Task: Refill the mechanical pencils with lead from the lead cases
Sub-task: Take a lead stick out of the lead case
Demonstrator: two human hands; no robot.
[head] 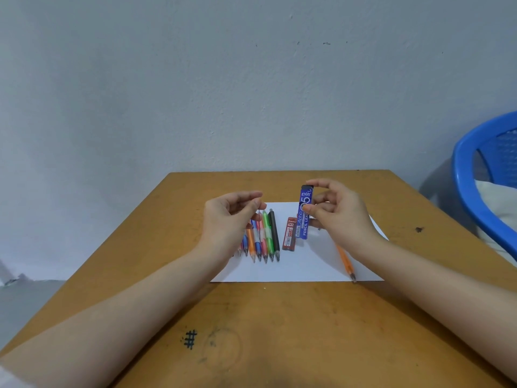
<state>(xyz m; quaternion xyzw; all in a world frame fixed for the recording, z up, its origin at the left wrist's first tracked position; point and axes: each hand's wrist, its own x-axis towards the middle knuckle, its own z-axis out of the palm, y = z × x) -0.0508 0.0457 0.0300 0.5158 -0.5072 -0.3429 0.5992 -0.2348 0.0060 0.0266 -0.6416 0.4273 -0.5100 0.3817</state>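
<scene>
Fingers [256, 204] of the left hand [229, 217] pinch what looks to be a single thin lead [260, 222], hanging tip-down just above the pencils. The right hand [338, 214] grips the blue lead case [304, 217] upright, thumb on its side and forefinger on its dark cap, probably so that no more lead slides out. The wooden table [279, 331] stands with its far edge against a pale wall [251, 93], and a blue plastic chair [481, 169] sits beyond its right edge. A white sheet of paper [302, 268] lies at mid-table, likely as a backdrop on which a dropped lead would show. At the sheet's left a row of mechanical pencils [264, 239] lies side by side, tips toward the person, partly hidden behind the left hand. A lone orange pencil [345, 261] lies well apart at the sheet's right, partly under the right forearm, its tip at the sheet's near edge; it may be the one set out for filling, and whether it is open cannot be told. A red lead case [289, 233] lies flat between the row and the blue case. Both hands are raised above the sheet, with bare paper between them and the near edge, so the lead has room to travel to a pencil. The close-packed row beneath it leaves little margin for so brittle a thing.
</scene>
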